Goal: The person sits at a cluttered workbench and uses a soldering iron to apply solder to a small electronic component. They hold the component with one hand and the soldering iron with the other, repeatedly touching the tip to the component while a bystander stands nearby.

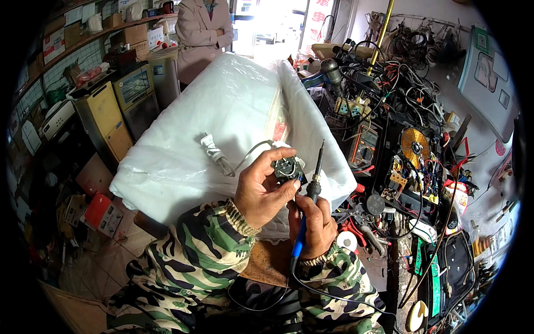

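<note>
My left hand (266, 192) is closed on a small dark electrical part (287, 168), pinched between thumb and fingers; its exact kind is unclear. A grey-white cord runs from it to a bundled white cable (214, 153) on the white-wrapped bulk. In my right hand (315, 224) is a soldering iron (314, 188) with a blue handle, its tip pointing up and away from the part. The right fingertips come close to the part's lower side; whether they touch it I cannot tell. The iron's thin dark lead loops down past my camouflage sleeves.
A large bulk wrapped in white plastic (183, 119) fills the middle. To the right, a cluttered bench holds a multimeter (365, 146), pliers (371, 238), a copper coil disc (415, 146) and tangled wires (400, 83). A person (204, 36) stands beyond with arms folded. Old appliances (105, 114) line the left.
</note>
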